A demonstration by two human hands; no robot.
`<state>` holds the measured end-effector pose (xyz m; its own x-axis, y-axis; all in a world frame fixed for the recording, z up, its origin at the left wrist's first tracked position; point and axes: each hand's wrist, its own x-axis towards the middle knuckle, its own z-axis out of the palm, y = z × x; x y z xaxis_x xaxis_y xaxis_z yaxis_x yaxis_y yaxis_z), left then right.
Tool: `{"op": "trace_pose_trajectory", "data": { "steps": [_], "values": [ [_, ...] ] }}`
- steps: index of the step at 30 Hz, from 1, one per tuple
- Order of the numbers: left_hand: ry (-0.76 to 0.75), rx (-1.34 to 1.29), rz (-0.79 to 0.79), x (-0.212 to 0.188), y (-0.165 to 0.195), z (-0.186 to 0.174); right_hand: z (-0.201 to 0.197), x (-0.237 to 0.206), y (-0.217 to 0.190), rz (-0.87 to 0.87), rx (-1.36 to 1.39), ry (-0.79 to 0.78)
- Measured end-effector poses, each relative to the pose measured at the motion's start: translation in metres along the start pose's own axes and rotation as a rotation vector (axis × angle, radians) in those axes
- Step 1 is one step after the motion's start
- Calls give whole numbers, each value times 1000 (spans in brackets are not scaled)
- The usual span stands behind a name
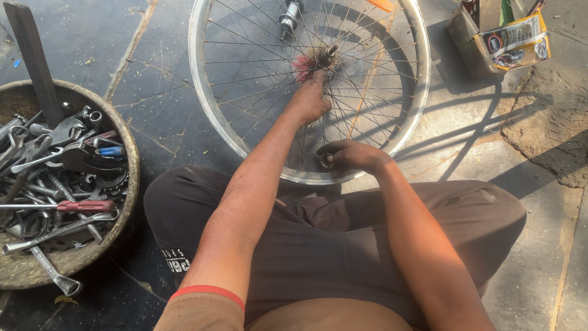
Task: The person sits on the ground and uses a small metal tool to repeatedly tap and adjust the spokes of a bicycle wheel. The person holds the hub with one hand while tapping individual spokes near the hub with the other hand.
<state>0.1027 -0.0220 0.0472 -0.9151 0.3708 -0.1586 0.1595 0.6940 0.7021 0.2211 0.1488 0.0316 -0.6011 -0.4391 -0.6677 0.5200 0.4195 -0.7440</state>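
Your lap, in dark brown trousers (343, 245), lies nearest, legs crossed on the stone floor (153, 92). Your left forearm, in a sleeve cuff edged red (207, 293), runs up to your left hand (311, 101), which rests against the spokes just below the hub (326, 55) of the bicycle wheel (202, 104); fingers bent loosely, the grip not closed round anything that can be made out. Your right hand (346, 156) sits at the near edge of the rim, fingers curled tight in a pinching grip on a small metal piece at a spoke end; what that piece is, you cannot tell from here. The wheel stands before your knees, leaning slightly, its near rim touching your legs. To your left, a round shallow pan (131, 178) holds spanners and a red-handled screwdriver (86, 206). A cardboard box (465, 37) stands at far right.
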Motion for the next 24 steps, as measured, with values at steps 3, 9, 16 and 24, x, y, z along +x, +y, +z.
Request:
{"op": "trace_pose_trajectory", "data": {
  "steps": [3,9,16,24],
  "values": [
    [-5,-1,-16,-3,5,1,3,-4,-5,-47,-93,26],
    [-5,5,-18,-1,15,0,0,-20,-18,-21,-454,159],
    [-3,2,-38,-5,20,-4,5,-24,-15,-81,-636,246],
    [-26,29,-66,-16,37,-8,19,-19,4,-67,-610,348]
  ]
}}
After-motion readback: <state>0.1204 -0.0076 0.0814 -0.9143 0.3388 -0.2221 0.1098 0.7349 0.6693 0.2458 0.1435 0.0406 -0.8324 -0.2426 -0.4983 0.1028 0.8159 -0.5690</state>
